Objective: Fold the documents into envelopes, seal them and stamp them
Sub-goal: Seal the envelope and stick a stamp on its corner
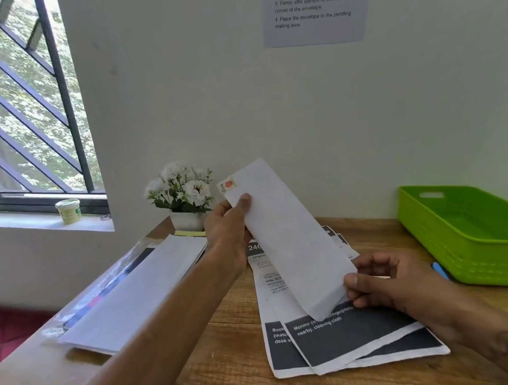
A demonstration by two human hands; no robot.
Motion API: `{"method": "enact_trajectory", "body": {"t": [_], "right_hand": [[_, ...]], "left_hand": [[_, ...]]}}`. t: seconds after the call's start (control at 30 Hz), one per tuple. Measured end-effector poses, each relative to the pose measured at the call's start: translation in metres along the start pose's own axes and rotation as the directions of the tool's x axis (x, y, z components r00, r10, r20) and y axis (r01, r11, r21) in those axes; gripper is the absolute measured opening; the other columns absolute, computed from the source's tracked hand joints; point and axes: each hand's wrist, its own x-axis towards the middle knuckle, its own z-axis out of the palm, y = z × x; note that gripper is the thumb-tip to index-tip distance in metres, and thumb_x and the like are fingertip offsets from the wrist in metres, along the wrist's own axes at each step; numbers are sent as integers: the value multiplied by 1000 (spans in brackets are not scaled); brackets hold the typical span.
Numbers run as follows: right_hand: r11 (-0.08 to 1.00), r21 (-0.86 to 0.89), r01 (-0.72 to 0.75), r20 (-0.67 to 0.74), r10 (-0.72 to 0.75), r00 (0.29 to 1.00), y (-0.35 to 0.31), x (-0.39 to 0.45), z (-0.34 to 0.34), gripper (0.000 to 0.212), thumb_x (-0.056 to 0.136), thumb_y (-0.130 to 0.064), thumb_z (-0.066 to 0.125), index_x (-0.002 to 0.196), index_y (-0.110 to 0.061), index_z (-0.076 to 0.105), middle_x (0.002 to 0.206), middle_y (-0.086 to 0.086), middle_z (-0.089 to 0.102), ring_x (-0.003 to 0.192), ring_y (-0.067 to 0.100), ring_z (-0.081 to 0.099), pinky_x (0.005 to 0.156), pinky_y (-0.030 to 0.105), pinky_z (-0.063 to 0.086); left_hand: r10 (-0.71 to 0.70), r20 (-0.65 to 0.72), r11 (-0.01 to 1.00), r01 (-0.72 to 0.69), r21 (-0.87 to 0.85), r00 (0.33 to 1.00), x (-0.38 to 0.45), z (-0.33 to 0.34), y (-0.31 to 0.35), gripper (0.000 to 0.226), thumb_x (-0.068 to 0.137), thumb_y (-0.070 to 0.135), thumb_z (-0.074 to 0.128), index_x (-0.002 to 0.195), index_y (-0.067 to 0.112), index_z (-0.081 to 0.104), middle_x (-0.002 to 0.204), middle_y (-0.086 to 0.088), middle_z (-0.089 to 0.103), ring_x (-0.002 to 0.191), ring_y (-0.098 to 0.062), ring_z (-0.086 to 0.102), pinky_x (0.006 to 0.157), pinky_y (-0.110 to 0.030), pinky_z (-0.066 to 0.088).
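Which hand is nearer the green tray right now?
The right hand. It holds the envelope's near end, just left of the green tray. The left hand grips the far, stamped end, farther left by the flower pot.

Your wooden table point(226, 339) carries printed sheets point(354, 340) and a white stack point(136, 290) on the left. At its edges — a green tray point(476, 238), a flower pot point(187, 221).

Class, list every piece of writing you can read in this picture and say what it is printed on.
Wall notice: "1 Fold documents and insert into envelopes", "2 Seal the envelope flap", "3 Firmly affix stamps to the top right corner of the envelope", "4 Place the envelope in the pending mailing area"; heading blurred.
Top document: "Monitor", "nearby, cleaning cloth".
Under document: "Book", "desk", "240"; small print unreadable.
Stamp: unreadable.
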Motion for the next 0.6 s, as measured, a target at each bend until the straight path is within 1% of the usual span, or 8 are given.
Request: {"method": "enact_trajectory", "body": {"t": [0.07, 0.1, 0.17, 0.27, 0.33, 0.4, 0.47, 0.6], "right_hand": [[997, 77, -5, -46, 8, 999, 1, 2, -2, 52, 61, -12, 90, 108, 1, 72, 98, 26, 75, 84, 32, 75, 73, 33, 65], [991, 132, -8, -65, 17, 998, 1, 3, -3, 53, 62, -9, 89, 111, 2, 70, 100, 24, 76, 84, 31, 75, 74, 33, 65], [970, 241, -17, -70, 35, 997, -1, 3, -4, 49, 70, -3, 84, 115, 5, 67, 108, 25, 75, 87, 30, 76, 75, 32, 65], [958, 286, -21, -59, 40, 997, -2, 3, -5, 46, 75, 4, 79, 118, 7, 65, 113, 28, 73, 92, 30, 76, 75, 31, 65], [967, 254, -13, -51, 27, 998, -4, 1, -5, 47, 71, 7, 79, 117, 5, 66, 109, 27, 75, 90, 31, 76, 72, 30, 65], [989, 149, -10, -31, 15, 999, -4, 0, -6, 46, 69, 5, 81, 114, 3, 68, 106, 24, 76, 92, 33, 77, 72, 32, 65], [999, 34, -20, -13, 21, 1000, -2, 1, -6, 42, 71, 4, 83, 111, 2, 70, 105, 24, 76, 95, 37, 76, 73, 35, 65], [1000, -30, -7, -27, 6, 1000, -1, 1, -6, 31, 77, 6, 81, 107, 3, 72, 103, 25, 76, 95, 37, 76, 71, 36, 65]], "left_hand": [[-8, 13, 1000, 9, -18, 1000, 2, 0, -4, 17, 98, 12, 72, 114, 8, 68, 105, -10, 80, 86, -21, 79, 68, -34, 64], [-9, 20, 1000, 9, -24, 1000, 2, 0, -6, 19, 97, 12, 72, 115, 6, 68, 106, -11, 80, 89, -22, 79, 70, -35, 64], [-6, 33, 1000, 6, -28, 999, 3, 1, -9, 23, 97, 12, 73, 118, 5, 67, 106, -11, 80, 92, -24, 79, 71, -36, 65], [-8, 46, 1000, 9, -15, 999, 3, 3, -13, 26, 97, 12, 73, 121, 4, 66, 106, -12, 80, 95, -26, 79, 73, -37, 65], [-14, 50, 1000, 14, 1, 999, 2, 3, -13, 28, 96, 13, 74, 122, 5, 66, 106, -12, 80, 95, -26, 79, 74, -38, 65], [-22, 64, 1000, 21, 17, 998, 3, 3, -14, 28, 96, 13, 74, 122, 6, 66, 105, -11, 80, 92, -24, 79, 71, -37, 65], [-31, 112, 998, 25, 55, 993, 0, 3, -16, 29, 96, 15, 75, 123, 8, 67, 106, -10, 81, 92, -25, 79, 73, -40, 66], [-26, 239, 958, -44, 282, 971, -9, 5, -20, 31, 96, 22, 75, 125, 13, 67, 109, -4, 80, 96, -22, 79, 83, -41, 65]]}}
